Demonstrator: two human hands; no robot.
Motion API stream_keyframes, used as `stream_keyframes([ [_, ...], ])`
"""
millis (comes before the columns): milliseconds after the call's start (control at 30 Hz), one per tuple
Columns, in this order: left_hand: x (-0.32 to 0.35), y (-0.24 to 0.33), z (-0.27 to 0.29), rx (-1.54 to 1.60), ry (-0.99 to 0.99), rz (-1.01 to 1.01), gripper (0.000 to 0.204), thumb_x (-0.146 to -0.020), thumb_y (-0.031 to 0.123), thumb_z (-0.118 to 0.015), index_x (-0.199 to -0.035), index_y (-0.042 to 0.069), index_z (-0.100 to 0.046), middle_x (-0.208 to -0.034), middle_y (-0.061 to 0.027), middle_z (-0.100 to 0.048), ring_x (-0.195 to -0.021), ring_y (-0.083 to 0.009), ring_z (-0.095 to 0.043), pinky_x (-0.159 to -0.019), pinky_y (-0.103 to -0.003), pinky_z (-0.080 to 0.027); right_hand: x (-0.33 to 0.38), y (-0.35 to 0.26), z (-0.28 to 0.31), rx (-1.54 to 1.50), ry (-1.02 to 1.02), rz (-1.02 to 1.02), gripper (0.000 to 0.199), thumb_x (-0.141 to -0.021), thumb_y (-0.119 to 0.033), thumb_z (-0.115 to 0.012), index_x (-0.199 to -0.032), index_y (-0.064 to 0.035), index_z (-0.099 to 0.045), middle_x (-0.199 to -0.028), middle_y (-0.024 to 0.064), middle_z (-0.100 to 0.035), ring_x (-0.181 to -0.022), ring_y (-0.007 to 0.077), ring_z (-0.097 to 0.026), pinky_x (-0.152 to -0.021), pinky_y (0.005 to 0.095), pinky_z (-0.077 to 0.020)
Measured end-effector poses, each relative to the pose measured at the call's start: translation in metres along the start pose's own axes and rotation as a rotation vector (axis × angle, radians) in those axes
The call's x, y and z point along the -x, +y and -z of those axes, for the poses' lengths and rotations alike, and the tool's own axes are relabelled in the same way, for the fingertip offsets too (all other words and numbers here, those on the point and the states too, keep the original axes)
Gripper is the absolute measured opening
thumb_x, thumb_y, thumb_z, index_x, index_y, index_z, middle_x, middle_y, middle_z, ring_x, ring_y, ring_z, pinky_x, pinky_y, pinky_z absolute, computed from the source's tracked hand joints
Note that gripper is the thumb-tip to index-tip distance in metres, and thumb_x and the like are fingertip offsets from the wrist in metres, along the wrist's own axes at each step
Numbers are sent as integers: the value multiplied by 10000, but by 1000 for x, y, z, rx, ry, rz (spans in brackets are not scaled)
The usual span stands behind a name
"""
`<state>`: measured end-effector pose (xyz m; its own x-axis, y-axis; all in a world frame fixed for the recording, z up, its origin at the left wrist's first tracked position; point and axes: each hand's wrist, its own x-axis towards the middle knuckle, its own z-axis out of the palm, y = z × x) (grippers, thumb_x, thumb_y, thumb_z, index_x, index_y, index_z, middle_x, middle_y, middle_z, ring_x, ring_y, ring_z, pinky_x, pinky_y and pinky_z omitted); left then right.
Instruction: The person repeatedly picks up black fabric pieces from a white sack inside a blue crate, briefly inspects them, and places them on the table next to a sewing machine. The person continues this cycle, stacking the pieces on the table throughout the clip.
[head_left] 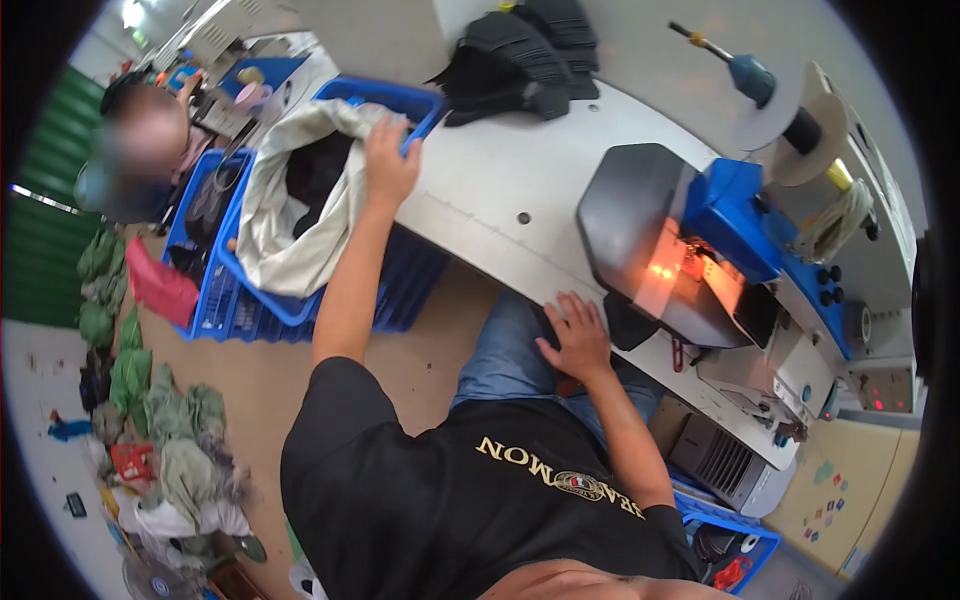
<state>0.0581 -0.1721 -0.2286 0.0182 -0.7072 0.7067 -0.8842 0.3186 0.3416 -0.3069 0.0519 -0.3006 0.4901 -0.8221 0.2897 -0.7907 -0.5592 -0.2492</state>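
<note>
At the left end of the white worktable, the left hand rests on the rim of a cream cloth liner inside a blue plastic crate; whether its fingers grip cannot be told. Dark pieces lie within the liner. At the table's near edge, the right hand is spread wide, just beside a flat black piece, left of a blue-bodied machine.

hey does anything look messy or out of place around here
Yes: on the floor, at left, green and white fabric-like bundles lie in a jumbled heap, uncontained. Near the left hand, the pale sack sits bunched in the blue crate, nothing visibly spilled.
</note>
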Motion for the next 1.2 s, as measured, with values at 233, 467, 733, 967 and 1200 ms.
stream_keyframes([
  [233,123,-86,118,-445,-565,529,549,-852,445,-604,-1216,41,-535,-1052,-256,-622,-995,-438,-611,-850,-499,-496,-3,-6,-1,22,9,50,616,-737,-357,-719,-1270,-103,-544,-1359,136,-468,-1297,313,-421,-1061,524,-341],
  [467,153,-23,103,-513,-689,189,208,-888,221,-538,-867,44,-644,-836,-164,-666,-825,-389,-659,-736,-505,-522,-3,-6,0,25,13,34,625,-722,-307,-740,-1277,-107,-535,-1367,126,-464,-1286,325,-430,-1072,503,-333],
  [733,81,-176,124,-9,-400,610,535,-787,262,-670,-1246,11,-559,-1177,-234,-602,-1081,-338,-597,-916,-396,-490,-5,-10,0,34,9,38,603,-730,-314,-726,-1267,-108,-544,-1363,124,-468,-1290,309,-431,-1064,505,-343],
  [967,90,-180,84,-688,-743,503,963,-684,391,-755,-1490,167,-279,-1383,-239,-462,-1215,-363,-529,-952,-452,-477,-3,-7,-1,41,14,16,589,-730,-308,-724,-1259,-119,-548,-1348,114,-476,-1290,296,-431,-1062,507,-347],
  [1200,90,-193,72,-781,-703,603,593,-797,317,-620,-1364,198,-491,-998,-182,-697,-911,-351,-685,-774,-467,-545,-5,-8,-2,32,22,25,583,-725,-307,-725,-1250,-122,-553,-1353,103,-472,-1294,288,-421,-1061,509,-347],
])
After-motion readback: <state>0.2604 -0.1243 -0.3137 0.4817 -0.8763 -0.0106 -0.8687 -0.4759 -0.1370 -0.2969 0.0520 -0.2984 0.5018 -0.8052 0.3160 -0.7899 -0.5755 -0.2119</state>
